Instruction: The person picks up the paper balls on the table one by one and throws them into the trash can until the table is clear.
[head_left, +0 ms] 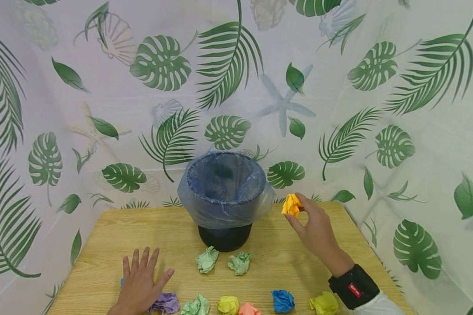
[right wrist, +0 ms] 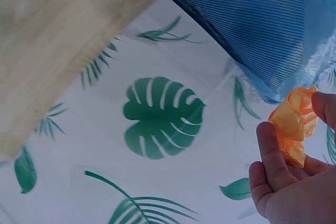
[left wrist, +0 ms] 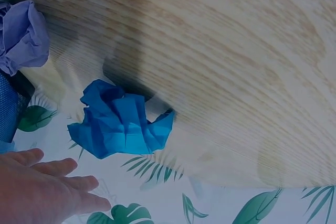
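Orange wad: crumpled orange paper ball (head_left: 291,204), pinched at the fingertips of the right hand (head_left: 317,229), raised above the table's far right part, just right of the bin; roughly round, no clear long axis or pointing direction.
Right hand: thumb and fingers curled round the ball, wrist in a black strap.
Left hand: left hand (head_left: 139,284) flat on the wooden table (head_left: 102,245), fingers straight and spread, partly covering a purple paper ball (head_left: 165,302).
Bin: black bin (head_left: 224,197) with a blue plastic liner, upright at the table's far middle.
Hidden: front row of paper balls cut off by the frame's lower edge; bin's inside unclear.
Surroundings: leaf-printed curtain (head_left: 63,109) behind and beside the table.
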`<state>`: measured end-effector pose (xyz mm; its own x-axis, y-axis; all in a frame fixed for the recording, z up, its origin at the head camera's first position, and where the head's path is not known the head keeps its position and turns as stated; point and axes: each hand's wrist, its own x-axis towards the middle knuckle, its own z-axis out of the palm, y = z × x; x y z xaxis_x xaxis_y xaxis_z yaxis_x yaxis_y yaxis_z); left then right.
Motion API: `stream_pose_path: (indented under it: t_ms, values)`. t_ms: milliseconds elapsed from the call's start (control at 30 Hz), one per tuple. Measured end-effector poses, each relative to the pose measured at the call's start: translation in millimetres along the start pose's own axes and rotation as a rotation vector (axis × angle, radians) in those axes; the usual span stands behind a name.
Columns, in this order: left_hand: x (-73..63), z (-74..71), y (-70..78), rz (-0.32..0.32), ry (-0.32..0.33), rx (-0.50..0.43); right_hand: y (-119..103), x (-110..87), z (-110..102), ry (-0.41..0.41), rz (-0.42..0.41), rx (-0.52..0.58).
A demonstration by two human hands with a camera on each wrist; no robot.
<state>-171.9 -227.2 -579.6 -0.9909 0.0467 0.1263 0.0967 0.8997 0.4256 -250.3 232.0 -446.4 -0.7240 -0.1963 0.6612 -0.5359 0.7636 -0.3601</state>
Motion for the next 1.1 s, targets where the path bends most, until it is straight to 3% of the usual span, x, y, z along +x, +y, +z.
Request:
stream_pose_path:
  t_ms: [267,567,767,1100]
  values:
    - [2.1,1.6,-1.2,0.006,0.007,0.018,-25,35.0,-3,0.008,-0.016,0.059]
    - [3.0,1.2,0.8,-0.002,-0.004,0.034,-54,60.5,15,-0.032,-0.031,0.128]
    - [4.3,1.4,0.9,0.002,-0.01,0.015,-66,79.8,32,-0.066,-0.026,0.058]
    - [5.1,1.3,0.8,0.01,-0.002,0.006,-79,104.5,56,-0.263,0.087,-0.069]
